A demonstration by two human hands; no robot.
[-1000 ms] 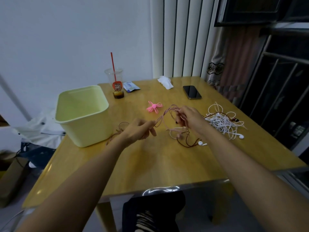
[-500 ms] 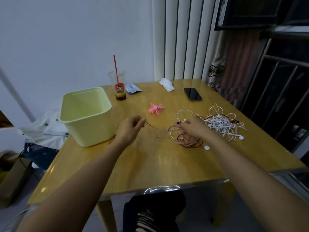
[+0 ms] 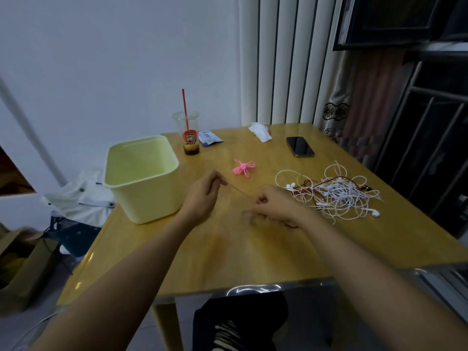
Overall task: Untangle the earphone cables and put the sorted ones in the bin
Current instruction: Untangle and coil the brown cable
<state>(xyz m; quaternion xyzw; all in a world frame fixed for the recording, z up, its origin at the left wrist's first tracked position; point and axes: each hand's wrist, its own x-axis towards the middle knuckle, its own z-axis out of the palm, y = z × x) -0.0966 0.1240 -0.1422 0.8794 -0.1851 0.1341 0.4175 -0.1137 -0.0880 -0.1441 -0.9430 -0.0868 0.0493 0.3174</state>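
Above the wooden table (image 3: pixel 253 252) by a white wall (image 3: pixel 101 59), left hand (image 3: pixel 202 197) and right hand (image 3: pixel 277 202) pinch a cable (image 3: pixel 239 191).

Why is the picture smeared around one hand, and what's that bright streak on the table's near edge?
In the head view the right hand and the thin cable running to the left hand are smeared by motion blur; the streak is glare on the shiny front edge of the table; the wide lens makes the blinds lean outward, and the light is dim.
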